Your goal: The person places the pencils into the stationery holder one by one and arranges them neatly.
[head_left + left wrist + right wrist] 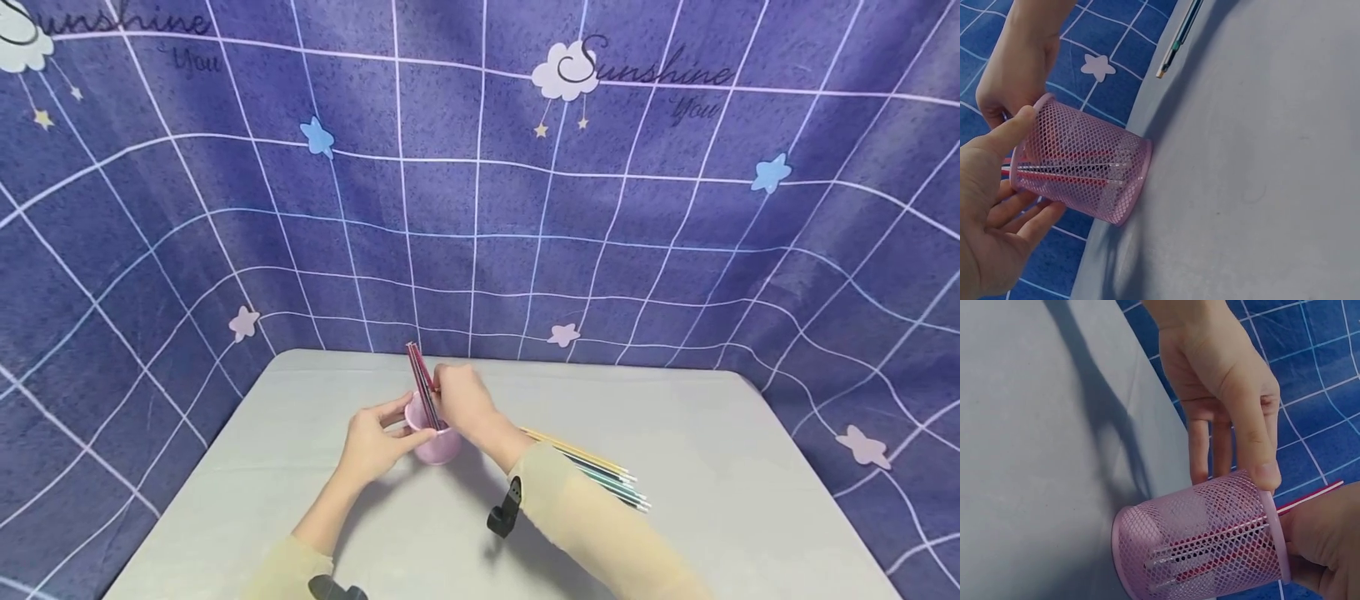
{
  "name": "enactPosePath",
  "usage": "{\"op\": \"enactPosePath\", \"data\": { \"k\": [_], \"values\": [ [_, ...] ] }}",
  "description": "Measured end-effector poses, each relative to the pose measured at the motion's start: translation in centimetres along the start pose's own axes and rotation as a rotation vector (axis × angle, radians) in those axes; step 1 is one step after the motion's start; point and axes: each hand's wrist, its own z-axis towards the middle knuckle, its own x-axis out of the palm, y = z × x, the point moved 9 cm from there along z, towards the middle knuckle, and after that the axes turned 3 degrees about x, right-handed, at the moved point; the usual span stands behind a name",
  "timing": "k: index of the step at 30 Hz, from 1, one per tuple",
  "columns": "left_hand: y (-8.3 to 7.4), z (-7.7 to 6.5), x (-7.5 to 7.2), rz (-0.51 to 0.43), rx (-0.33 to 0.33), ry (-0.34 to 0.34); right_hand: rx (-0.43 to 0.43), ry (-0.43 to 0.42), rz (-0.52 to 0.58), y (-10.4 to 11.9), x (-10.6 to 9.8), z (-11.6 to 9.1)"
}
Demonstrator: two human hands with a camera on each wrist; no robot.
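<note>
A pink mesh pen holder (pixel 438 451) stands on the table, with red and dark striped pencils (pixel 422 375) leaning up out of its mouth. My left hand (pixel 372 446) holds the holder by its rim, thumb on the near side and fingers around the far side. At the mouth, my right hand (pixel 463 402) has curled fingers that pinch a red pencil; the fingertips are partly hidden by the hand. Through the mesh in the right wrist view, the lower ends of the pencils (pixel 1210 544) show inside the holder (pixel 1147 534).
To the right, partly beneath my right forearm, several yellow, dark and green pencils (pixel 592 467) lie side by side on the pale table (pixel 697 467). A purple-blue gridded cloth (pixel 517 200) with stars and clouds hangs behind the table and at its sides.
</note>
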Motion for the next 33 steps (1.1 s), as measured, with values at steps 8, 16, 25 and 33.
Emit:
{"op": "enactPosePath", "data": {
  "k": [8, 16, 25, 33],
  "values": [
    [-0.2, -0.3, -0.2, 0.063, 0.033, -0.024, -0.022, -0.020, -0.028, 0.5, 0.4, -0.3],
    [-0.1, -0.2, -0.2, 0.029, 0.036, -0.033, 0.009, -0.014, -0.031, 0.5, 0.0, -0.5],
    [0.1, -0.2, -0.1, 0.007, 0.013, -0.035, -0.040, -0.043, 0.025, 0.0, -2.0, -0.8],
    [0.0, -0.3, 0.0, 0.006, 0.017, -0.032, -0.109, -0.152, 0.068, -1.3, -6.5, -1.2]
  ]
}}
